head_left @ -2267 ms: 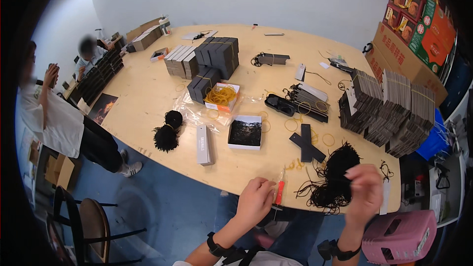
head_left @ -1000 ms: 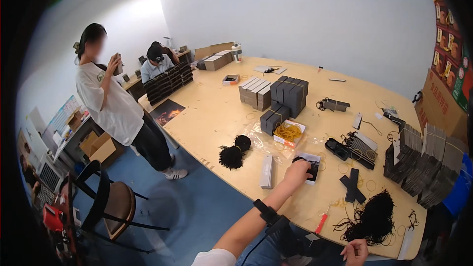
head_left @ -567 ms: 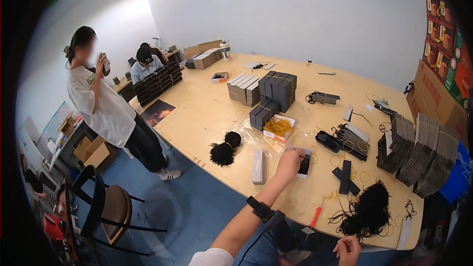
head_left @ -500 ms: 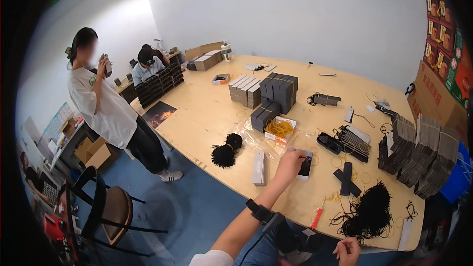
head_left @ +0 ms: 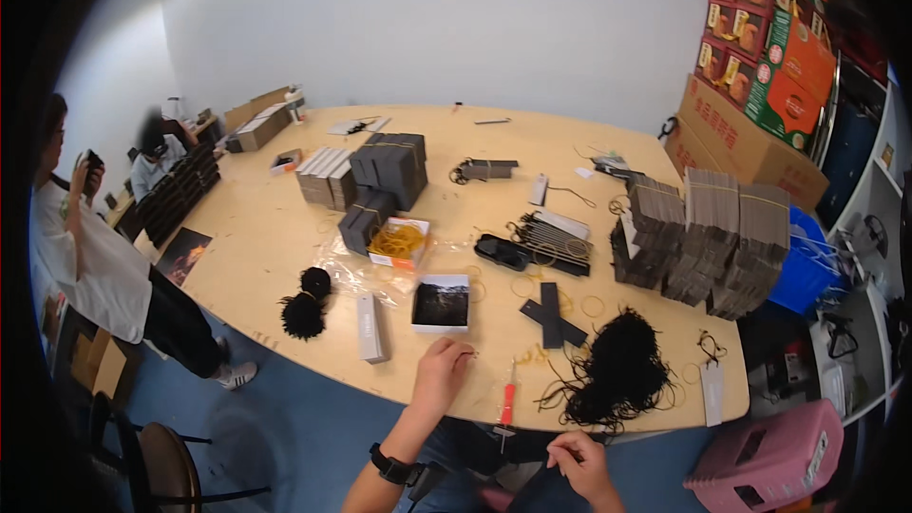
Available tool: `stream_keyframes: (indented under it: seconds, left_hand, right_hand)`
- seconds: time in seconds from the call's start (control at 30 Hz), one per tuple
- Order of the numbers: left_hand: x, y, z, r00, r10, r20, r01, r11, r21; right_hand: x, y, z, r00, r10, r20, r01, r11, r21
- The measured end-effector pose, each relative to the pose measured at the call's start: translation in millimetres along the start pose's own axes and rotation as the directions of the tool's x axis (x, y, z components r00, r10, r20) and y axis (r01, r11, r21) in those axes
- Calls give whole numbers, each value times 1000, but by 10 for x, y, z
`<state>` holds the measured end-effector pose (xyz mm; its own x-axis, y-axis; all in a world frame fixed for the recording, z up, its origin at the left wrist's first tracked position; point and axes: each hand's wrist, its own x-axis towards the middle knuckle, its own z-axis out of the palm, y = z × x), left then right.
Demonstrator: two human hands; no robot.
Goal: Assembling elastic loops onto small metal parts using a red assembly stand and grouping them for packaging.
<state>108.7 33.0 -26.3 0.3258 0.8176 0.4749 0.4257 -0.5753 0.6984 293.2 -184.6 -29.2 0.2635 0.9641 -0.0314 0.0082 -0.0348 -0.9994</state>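
Observation:
My left hand [head_left: 443, 377] is over the table's near edge, its thumb and fingertips pinched together; whatever they hold is too small to make out. Just beyond it stands a small white open box [head_left: 441, 328] with dark contents. Lower right, my right hand [head_left: 581, 465] is held off the near edge, its fingers curled in and their contents hidden. Between the hands lies a red-handled tool [head_left: 508, 404] with a thin metal shaft, reaching over the edge. A loose heap of black cords [head_left: 617, 370] lies nearest my right hand. Two dark strips [head_left: 551, 313] lie crossed beyond.
Yellow rubber bands [head_left: 399, 239] fill a small box beside dark banded stacks [head_left: 389, 171]. A tied black cord bundle [head_left: 305, 304] and a pale narrow box [head_left: 371, 328] lie left. Tall tag stacks [head_left: 712, 237] stand right. A person [head_left: 104, 256] stands at left; another sits behind.
My left hand has drawn back from the white box toward the near edge, uncovering the box. The view has swung right. My right hand remains curled near the edge.

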Motion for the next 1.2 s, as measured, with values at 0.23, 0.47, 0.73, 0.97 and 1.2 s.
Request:
stream_keyframes:
  seconds: [0.23,0.47,0.73,0.97,1.2]
  left_hand:
    - [-24,-43,22,999,-42,-9,43,999,19]
    - [7,10,0,979,151,-136,-129,979,156]
    - [-70,53,-145,917,-399,23,376,840,-392]
    - [-556,489,-111,941,-253,225,333,812,-479]
    - [-867,739,68,958,-161,236,256,849,-463]
  right_hand:
    - [7,-98,69,986,-148,-71,137,981,-137]
    - [55,-85,73,977,-188,-98,165,966,-199]
    - [103,-114,171,983,-78,-166,69,996,-57]
    - [235,-315,248,989,-115,-97,116,993,8]
    - [229,-273,411,990,-123,-63,125,992,35]
